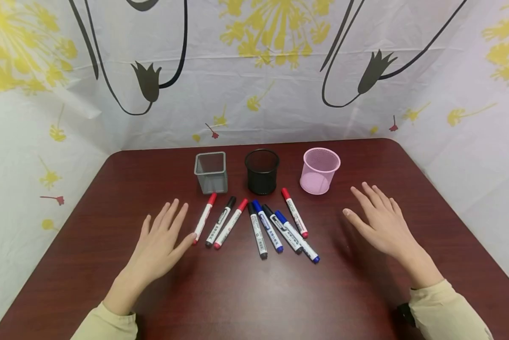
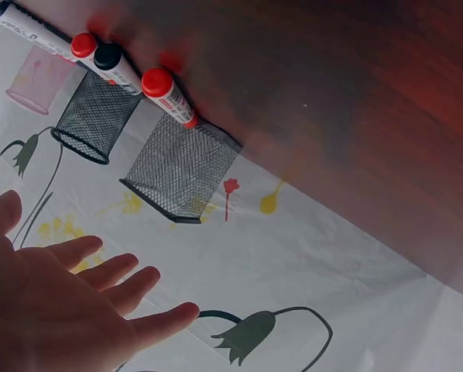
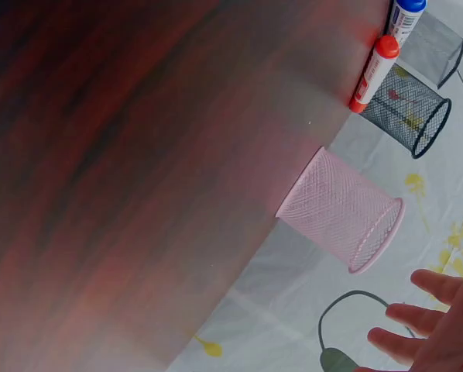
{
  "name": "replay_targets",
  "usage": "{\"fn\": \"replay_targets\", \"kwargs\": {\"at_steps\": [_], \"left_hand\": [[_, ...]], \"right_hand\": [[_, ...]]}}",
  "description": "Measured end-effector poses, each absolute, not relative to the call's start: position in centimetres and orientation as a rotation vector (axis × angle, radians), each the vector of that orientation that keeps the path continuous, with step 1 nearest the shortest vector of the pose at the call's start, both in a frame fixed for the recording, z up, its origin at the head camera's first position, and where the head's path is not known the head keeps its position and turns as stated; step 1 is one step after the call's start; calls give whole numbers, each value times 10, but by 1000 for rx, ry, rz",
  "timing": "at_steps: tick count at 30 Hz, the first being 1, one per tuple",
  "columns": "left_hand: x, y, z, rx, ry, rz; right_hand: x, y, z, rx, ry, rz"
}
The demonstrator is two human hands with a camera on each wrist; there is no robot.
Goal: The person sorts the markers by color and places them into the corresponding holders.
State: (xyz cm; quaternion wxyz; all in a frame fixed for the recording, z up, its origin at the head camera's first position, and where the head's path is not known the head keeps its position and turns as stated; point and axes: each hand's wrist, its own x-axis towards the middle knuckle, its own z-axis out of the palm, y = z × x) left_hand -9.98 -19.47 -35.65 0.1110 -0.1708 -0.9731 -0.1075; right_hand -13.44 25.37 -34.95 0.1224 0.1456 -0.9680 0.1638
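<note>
My left hand (image 1: 156,246) hovers palm down over the left of the table, fingers straight and spread, holding nothing. In the head view its thumb tip overlaps the lower end of the leftmost red marker (image 1: 204,219). Several more whiteboard markers lie in a loose fan: a black marker (image 1: 221,222) and a red marker (image 1: 231,224) on the left, a blue marker (image 1: 268,226) among others in the middle. Another red marker (image 1: 294,212) lies nearest my right hand (image 1: 382,227), which is held over the table at the right with fingers extended and nothing in them.
Behind the markers stand three mesh pen holders: a square grey one (image 1: 212,177), a round black one (image 1: 261,177) and a round pink one (image 1: 319,172). Patterned white cloth (image 1: 254,118) hangs around the dark red table (image 1: 258,302) at the back and sides.
</note>
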Motion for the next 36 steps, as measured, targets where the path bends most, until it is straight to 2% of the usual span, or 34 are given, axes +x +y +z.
{"fn": "replay_targets", "kwargs": {"at_steps": [15, 24, 36], "left_hand": [[-117, -197, -339, -549, -2812, -328], [-150, -201, -322, -631, -2622, -376], [-195, -205, -326, -659, -2627, -501]], "right_hand": [[-145, 242, -332, 564, -2433, 573], [-156, 219, -319, 662, -2259, 649], [-176, 182, -326, 1028, -2226, 662]]}}
